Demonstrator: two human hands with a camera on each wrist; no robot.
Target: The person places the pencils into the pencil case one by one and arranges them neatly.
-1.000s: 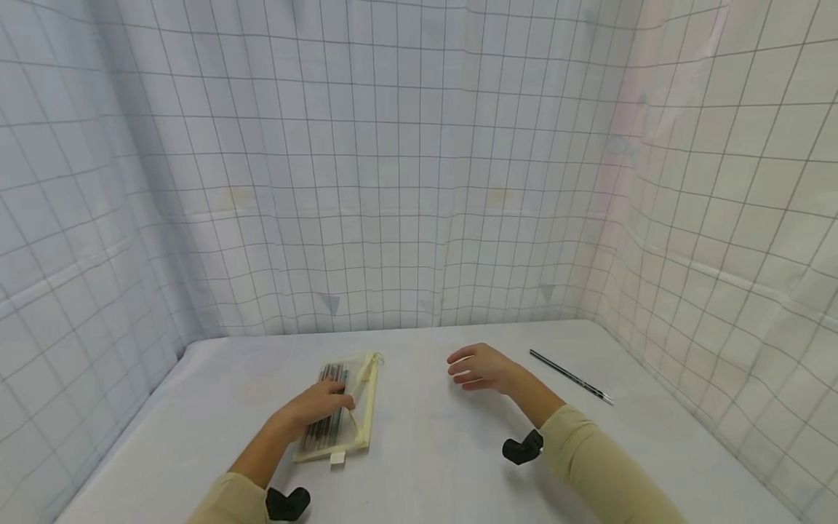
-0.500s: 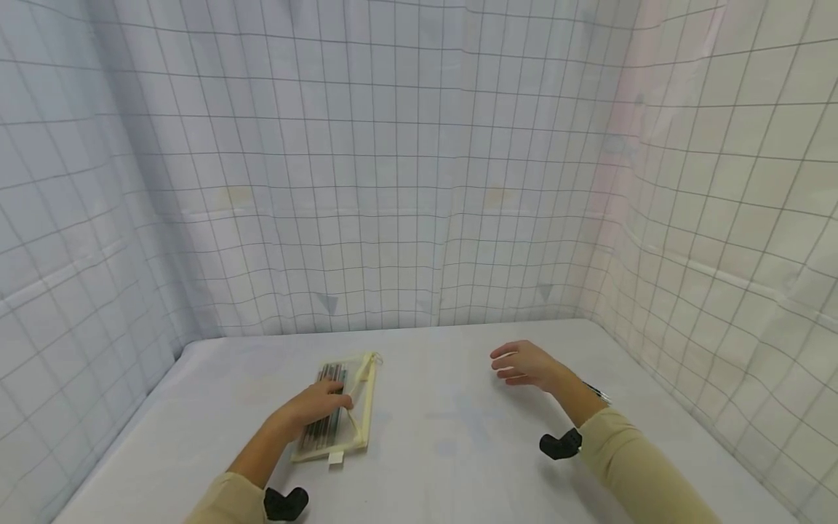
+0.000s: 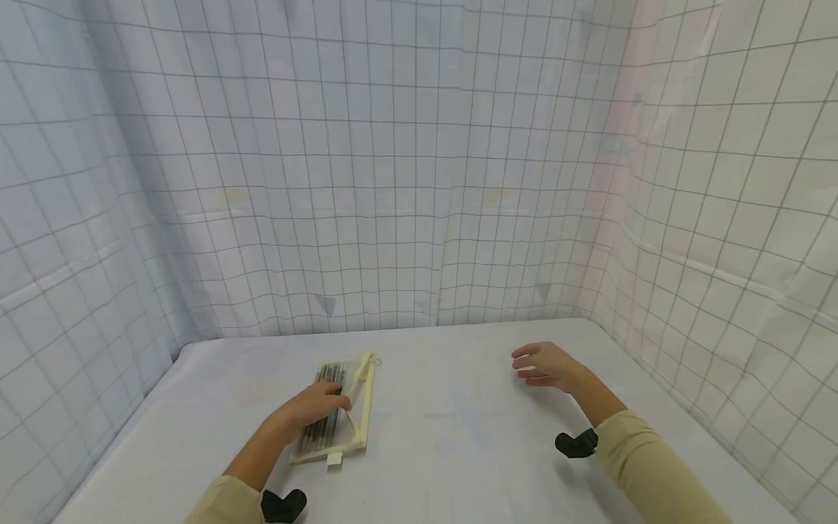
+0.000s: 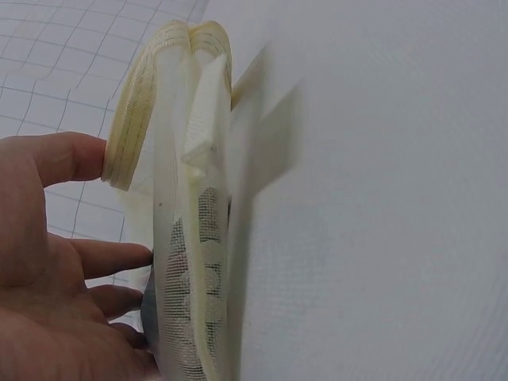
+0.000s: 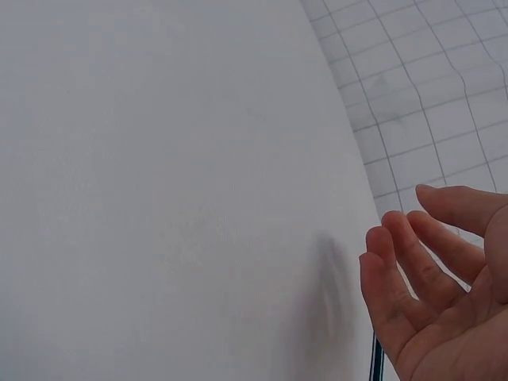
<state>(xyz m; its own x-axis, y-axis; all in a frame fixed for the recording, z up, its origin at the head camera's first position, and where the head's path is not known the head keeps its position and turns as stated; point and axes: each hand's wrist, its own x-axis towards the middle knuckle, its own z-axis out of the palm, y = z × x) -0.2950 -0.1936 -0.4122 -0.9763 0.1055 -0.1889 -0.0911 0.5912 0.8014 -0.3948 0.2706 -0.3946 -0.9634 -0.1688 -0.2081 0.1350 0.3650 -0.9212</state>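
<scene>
On the left of the white table lies a see-through mesh pencil pouch [image 3: 367, 409] with cream edging and several dark pencils [image 3: 321, 431] inside. My left hand [image 3: 310, 407] lies over it. In the left wrist view, the thumb [image 4: 73, 159] holds the raised zip edge [image 4: 129, 143] apart from the pouch body, while the other fingers rest against the mesh. My right hand [image 3: 546, 366] hovers over the right of the table, fingers loosely bent around nothing. Just past its fingers in the right wrist view shows a slim dark pencil [image 5: 376, 357], which the hand and forearm hide in the head view.
White cloth with a grid pattern [image 3: 419, 160] hangs behind the table and on both sides. A small white tab [image 3: 334, 460] sticks out from the pouch's near edge. Each wrist carries a black camera mount [image 3: 576, 443].
My right hand has moved to the right, until it and the forearm cover the loose pencil in the head view. My left hand has stayed on the pouch.
</scene>
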